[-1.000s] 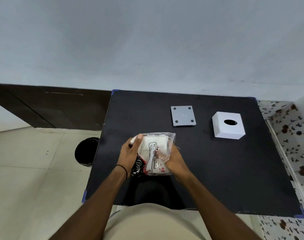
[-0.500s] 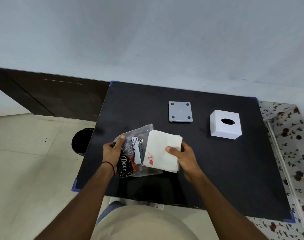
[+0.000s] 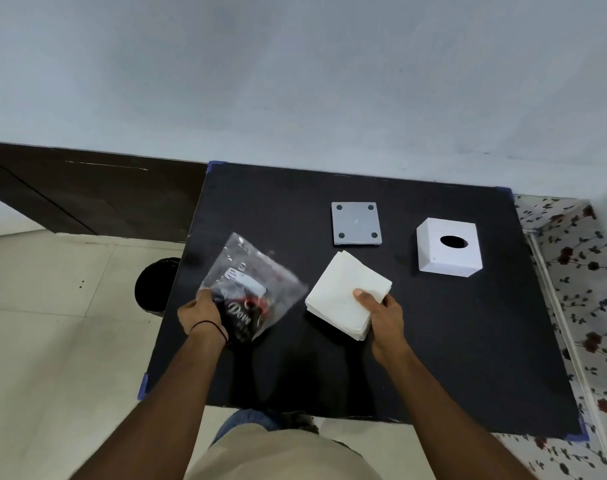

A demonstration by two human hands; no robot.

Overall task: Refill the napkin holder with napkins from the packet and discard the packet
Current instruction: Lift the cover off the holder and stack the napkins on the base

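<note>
My right hand [image 3: 383, 315] grips a stack of white napkins [image 3: 343, 294] at its near right corner, just above the black table [image 3: 433, 341]. My left hand [image 3: 200, 311] holds the clear plastic packet [image 3: 250, 289] by its lower left corner; the packet looks empty and stands apart from the napkins. The white cube-shaped napkin holder [image 3: 449, 249], with a dark oval hole on top, sits at the far right. Its grey square base plate [image 3: 355, 223] lies separately to the left of it, feet up.
A black bin [image 3: 155, 284] stands on the tiled floor just left of the table. A dark wooden panel runs along the wall at the left. A floral-patterned surface borders the table's right edge.
The napkin stack has come fully out of the packet. My right hand carried it to the right; my left hand drew the empty packet away to the left.
</note>
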